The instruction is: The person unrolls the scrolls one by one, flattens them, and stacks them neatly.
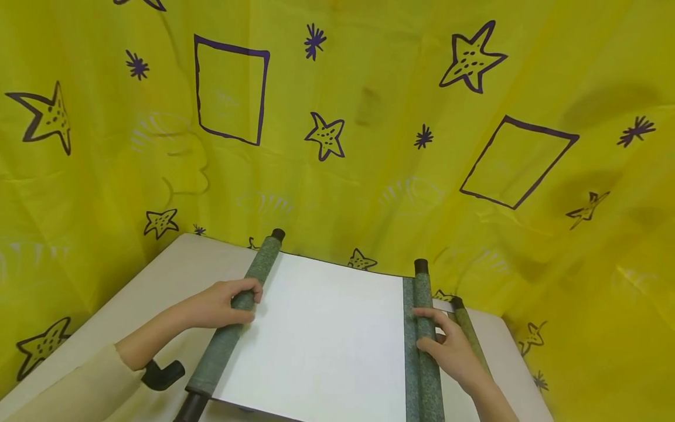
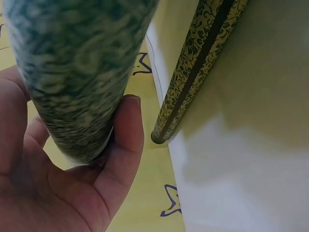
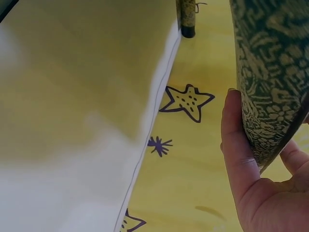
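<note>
A hanging scroll lies partly unrolled, its white sheet [image 1: 327,346] stretched between two green patterned rolls with dark end knobs. My left hand [image 1: 218,302] grips the left roll [image 1: 221,346], fingers over it and thumb at its near side. The right hand [image 1: 456,351] holds the right roll [image 1: 423,293] with thumb and fingers on its left side. In the left wrist view, the left hand [image 2: 72,188] curls around the mottled green roll [image 2: 82,82]. In the right wrist view, the right hand [image 3: 265,193] cups the green patterned roll [image 3: 273,87]. No writing shows on the sheet.
Right of the scroll, another slim roll [image 1: 471,337] with a dark end lies on the pale table [image 1: 195,258]. A yellow curtain [image 1: 369,176] with purple stars and frames hangs behind and around the table. Something black and bent [image 1: 163,375] sits by the left wrist.
</note>
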A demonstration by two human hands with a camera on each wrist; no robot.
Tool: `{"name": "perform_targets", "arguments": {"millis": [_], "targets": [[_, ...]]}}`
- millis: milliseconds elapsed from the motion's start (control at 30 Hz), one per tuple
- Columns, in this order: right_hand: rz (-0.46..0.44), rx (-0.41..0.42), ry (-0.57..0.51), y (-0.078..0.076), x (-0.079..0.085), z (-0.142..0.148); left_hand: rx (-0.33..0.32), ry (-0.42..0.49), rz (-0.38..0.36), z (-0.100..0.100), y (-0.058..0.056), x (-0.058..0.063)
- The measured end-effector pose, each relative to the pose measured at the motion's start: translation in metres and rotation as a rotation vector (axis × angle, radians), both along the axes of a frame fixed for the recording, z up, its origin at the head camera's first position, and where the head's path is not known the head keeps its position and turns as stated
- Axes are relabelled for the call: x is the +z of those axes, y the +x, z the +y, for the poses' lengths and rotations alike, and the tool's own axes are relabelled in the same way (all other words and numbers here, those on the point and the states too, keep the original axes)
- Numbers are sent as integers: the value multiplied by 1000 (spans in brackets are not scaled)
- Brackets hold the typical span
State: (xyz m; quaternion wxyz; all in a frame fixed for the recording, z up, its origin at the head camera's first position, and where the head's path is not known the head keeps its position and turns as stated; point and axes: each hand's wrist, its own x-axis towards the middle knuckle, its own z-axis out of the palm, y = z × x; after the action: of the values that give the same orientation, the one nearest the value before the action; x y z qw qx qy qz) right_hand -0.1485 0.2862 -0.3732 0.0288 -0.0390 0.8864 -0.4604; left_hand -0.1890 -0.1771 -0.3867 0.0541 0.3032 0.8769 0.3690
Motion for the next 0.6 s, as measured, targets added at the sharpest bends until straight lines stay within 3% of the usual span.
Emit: {"name": "perform_targets", "arguments": {"millis": [600], "targets": [[-33, -13, -4, -3, -2, 7, -2, -13, -23, -7, -1, -1]]}}
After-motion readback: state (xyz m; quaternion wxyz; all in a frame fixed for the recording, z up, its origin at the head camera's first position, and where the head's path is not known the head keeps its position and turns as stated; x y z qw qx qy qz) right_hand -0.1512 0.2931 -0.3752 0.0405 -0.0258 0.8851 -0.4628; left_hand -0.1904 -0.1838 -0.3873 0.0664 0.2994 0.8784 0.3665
